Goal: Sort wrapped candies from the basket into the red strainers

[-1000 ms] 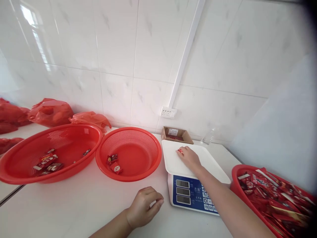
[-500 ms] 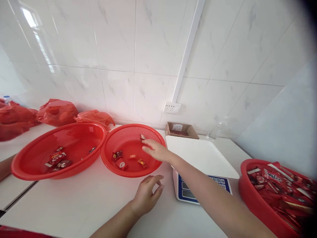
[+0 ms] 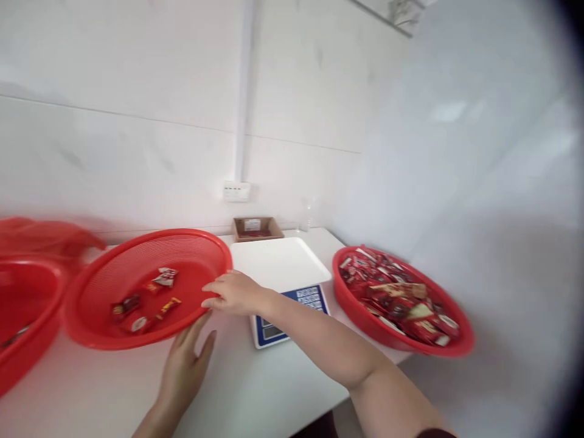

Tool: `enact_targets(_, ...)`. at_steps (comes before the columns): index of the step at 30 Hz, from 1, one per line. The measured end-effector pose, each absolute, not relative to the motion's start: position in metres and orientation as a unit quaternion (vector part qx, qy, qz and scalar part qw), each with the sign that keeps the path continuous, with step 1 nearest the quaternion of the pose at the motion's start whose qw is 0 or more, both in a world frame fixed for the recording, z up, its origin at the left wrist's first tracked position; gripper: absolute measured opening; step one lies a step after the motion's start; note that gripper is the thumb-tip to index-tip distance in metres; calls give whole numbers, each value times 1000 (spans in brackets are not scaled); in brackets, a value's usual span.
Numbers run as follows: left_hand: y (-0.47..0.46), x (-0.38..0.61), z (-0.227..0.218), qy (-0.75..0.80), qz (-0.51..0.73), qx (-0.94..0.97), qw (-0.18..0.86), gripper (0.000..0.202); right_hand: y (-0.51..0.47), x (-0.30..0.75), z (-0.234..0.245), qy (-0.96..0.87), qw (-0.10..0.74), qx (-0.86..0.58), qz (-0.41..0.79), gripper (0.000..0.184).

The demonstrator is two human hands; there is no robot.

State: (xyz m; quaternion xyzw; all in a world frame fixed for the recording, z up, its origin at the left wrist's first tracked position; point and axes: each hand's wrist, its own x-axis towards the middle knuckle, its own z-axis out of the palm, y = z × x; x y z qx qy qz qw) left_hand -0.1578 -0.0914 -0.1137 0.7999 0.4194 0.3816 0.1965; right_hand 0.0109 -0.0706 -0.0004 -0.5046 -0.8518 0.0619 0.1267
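Note:
My right hand (image 3: 235, 293) reaches over the right front rim of a red perforated plastic basket (image 3: 95, 267), its fingers apart and nothing visible in them. Just below that rim is my left hand (image 3: 186, 359), thumb spread from the fingers; its fingertips meet the basket's edge, though I cannot tell whether they touch it. A few small wrapped sweets lie in the basket: a white-and-red packet (image 3: 165, 277), a yellow one (image 3: 168, 307), and dark red ones (image 3: 125, 306). Under my right forearm stands a white weighing scale (image 3: 274, 261) with a blue keypad.
On the right, another red basket (image 3: 342, 298) is heaped with red-wrapped snacks (image 3: 401, 298). Part of a further red basket (image 3: 45, 322) shows at the left, with a red plastic bag (image 3: 41, 237) behind. A cardboard box (image 3: 258, 230) and a clear container (image 3: 305, 219) stand by the wall.
The view has swung right, bringing the heaped basket fully in. My right hand has drawn back from inside the middle basket to its rim. A white-and-red packet now lies among the sweets there.

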Motion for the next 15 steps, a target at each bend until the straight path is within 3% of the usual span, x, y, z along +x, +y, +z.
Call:
enact_targets(5, -85, -154, -124, 421, 347, 797, 260, 34, -126, 124, 15, -719, 230, -656, 5, 40)
enact_targets(8, -91, -150, -125, 391, 356, 805, 269, 31, -172, 205, 18, -596, 137, -791, 8, 33)
enact_targets(10, -94, -148, -126, 375, 358, 809, 277, 30, -200, 248, 11, -555, 63, -827, 73, 32)
enact_targets(13, -96, -144, -129, 369, 343, 809, 301, 28, -228, 286, -11, -529, 23, -830, 173, 57)
enact_targets(15, -96, -142, -133, 371, 332, 809, 313, 29, -235, 295, -25, -520, 39, -834, 181, 60)
